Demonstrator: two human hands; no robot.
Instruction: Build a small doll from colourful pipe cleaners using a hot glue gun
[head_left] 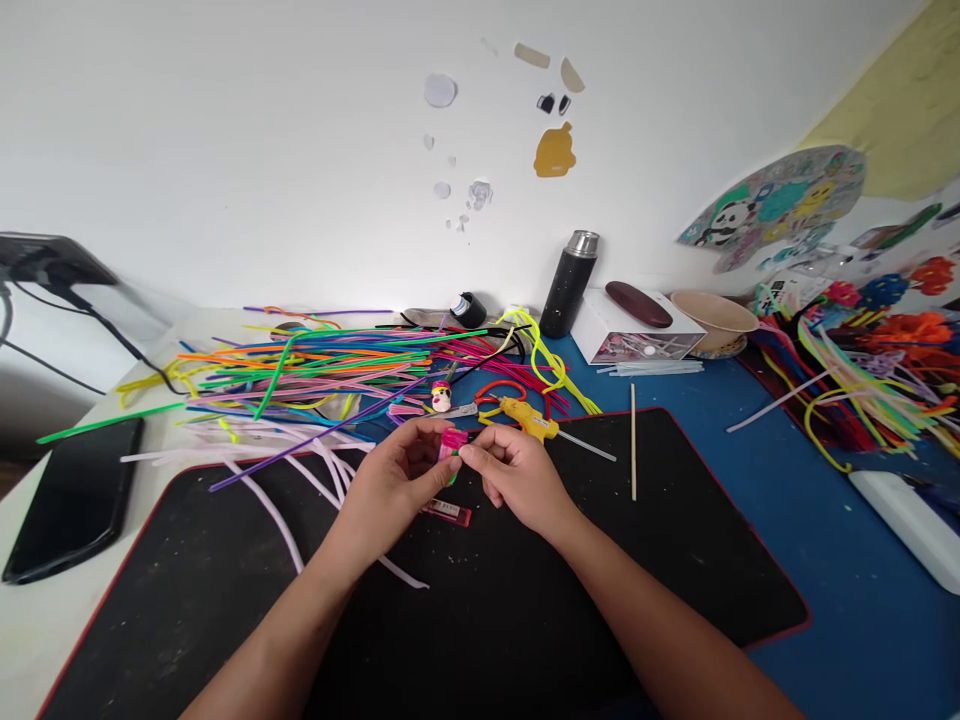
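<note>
Over the black mat (pixel 480 600), my left hand (pixel 401 475) is closed around a small pink-and-green craft piece (pixel 451 440) that looks made of pipe cleaners. My right hand (pixel 517 475) pinches the right side of the same piece, thumb and forefinger together; the fingers partly hide it. Just behind the hands stands a small doll-like figure (pixel 441 397) with a pink and yellow top. A yellow glue gun (pixel 529 417) with a clear glue stick lies beyond my right hand, beside red-handled scissors (pixel 502 392). Under my hands is a small red, labelled packet (pixel 450 513).
Many coloured pipe cleaners (pixel 322 365) spread across the back left, some white ones reaching onto the mat. A wooden stick (pixel 633 440) lies right. Behind stand a black thermos (pixel 570 285), a white box (pixel 630 325) and a bowl (pixel 716 320). A phone (pixel 75 500) lies left.
</note>
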